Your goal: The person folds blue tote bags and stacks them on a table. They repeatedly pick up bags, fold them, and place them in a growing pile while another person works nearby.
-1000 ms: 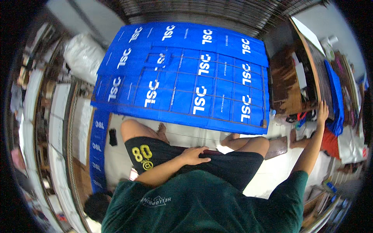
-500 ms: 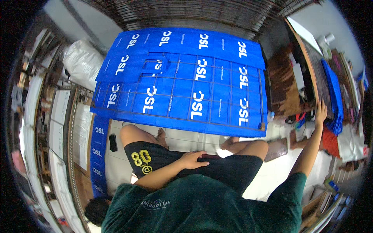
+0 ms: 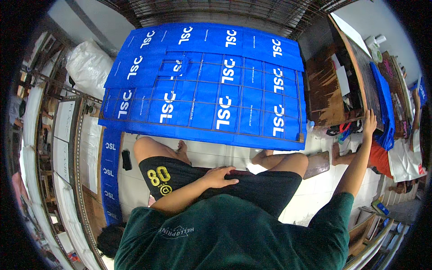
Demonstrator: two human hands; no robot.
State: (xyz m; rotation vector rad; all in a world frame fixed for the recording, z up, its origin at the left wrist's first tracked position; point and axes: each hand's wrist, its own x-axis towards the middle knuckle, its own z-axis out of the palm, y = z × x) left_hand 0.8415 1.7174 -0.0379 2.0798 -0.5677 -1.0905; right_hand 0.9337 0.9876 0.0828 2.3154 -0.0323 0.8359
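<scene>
Across my lap, on black shorts [image 3: 189, 173], rests my left hand [image 3: 219, 177], fingers loosely stretched and nothing in them. My right arm reaches out to the side, where my right hand [image 3: 370, 121] lies with extended fingers against the corner of a wooden table [image 3: 360, 85]. In front of my knees, a large blue printed fabric sheet [image 3: 202, 135] with white lettering spreads over a low surface. A thin metal wire grid [image 3: 198, 108] lies on its nearer part, while blue fabric covers the grid's far and left parts.
A strip of the same blue fabric [image 3: 110, 180] hangs at the left beside a dark phone [image 3: 127, 160] on the tiled floor. Behind it stand shelves [image 3: 67, 148] and a white plastic-wrapped bundle [image 3: 90, 65]. Another person in red [image 3: 380, 157] is at the right, near folded blue fabric [image 3: 382, 103].
The view has shifted slightly, so the blue sheet sits higher and a little left in the picture. Both my hands keep their places on the lap and the table corner.
</scene>
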